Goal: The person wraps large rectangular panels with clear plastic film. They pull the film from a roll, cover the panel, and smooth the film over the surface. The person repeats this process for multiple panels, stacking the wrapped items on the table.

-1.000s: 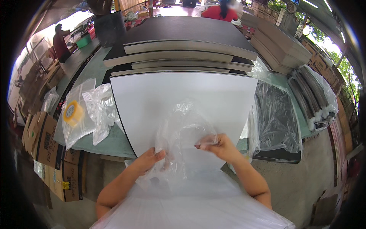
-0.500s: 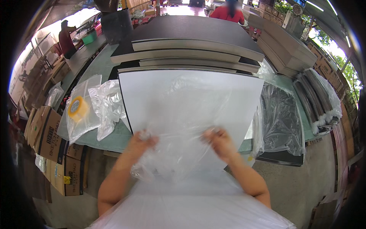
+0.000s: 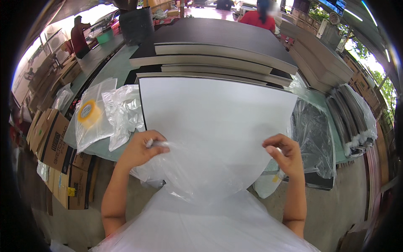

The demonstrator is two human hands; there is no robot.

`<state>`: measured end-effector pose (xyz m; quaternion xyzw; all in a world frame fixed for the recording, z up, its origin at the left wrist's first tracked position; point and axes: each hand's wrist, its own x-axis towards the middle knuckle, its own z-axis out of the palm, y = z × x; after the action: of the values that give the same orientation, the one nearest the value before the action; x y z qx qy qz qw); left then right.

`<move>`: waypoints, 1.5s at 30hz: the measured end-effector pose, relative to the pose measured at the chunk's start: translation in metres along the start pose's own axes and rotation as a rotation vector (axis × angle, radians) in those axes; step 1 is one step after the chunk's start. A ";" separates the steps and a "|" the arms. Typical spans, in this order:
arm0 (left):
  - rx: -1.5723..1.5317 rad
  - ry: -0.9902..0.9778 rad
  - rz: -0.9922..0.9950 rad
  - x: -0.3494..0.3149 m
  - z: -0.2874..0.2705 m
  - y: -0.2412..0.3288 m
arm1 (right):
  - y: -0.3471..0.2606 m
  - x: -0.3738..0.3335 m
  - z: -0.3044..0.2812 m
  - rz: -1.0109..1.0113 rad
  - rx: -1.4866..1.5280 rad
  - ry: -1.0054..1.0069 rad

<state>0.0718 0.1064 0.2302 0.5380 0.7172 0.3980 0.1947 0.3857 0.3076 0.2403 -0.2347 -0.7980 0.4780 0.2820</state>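
Note:
A large white sheet or board [image 3: 218, 109] with a dark left edge lies in front of me, against a stack of black boards. My left hand [image 3: 145, 148] is closed at its left side, pinching thin clear plastic film [image 3: 180, 178] between thumb and fingers. The crinkled film hangs over the lower part of the white surface, towards my body. Near the right edge, my right hand [image 3: 286, 155] has its fingers curled with thumb and fingertips close together. Whatever lies between them is too sheer to make out. More clear plastic [image 3: 201, 227] covers the area just before my body.
Thick black boards [image 3: 222, 35] are stacked behind. Left on the green table lie a yellow tape roll [image 3: 89, 112] and clear bags [image 3: 124, 117]; cartons [image 3: 54, 140] stand beside it. Plastic-wrapped dark boards [image 3: 312, 136] lie right. Two people work farther off.
My hands have moved apart, left hand to the left and right hand to the right. The film over the middle of the white surface has come down towards me. The view has shifted slightly.

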 end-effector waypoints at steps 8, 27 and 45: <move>0.157 0.357 0.321 0.012 0.036 0.051 | 0.023 0.010 0.108 0.193 0.314 -0.610; -0.225 -0.339 0.003 -0.014 0.086 0.010 | 0.024 0.001 0.050 0.318 0.391 -0.195; -0.411 -0.341 0.011 -0.016 0.085 0.057 | 0.003 -0.006 0.097 0.499 1.105 -0.350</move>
<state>0.1726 0.1280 0.2204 0.5503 0.5753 0.4400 0.4156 0.3249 0.2435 0.1987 -0.1518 -0.3889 0.9024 0.1069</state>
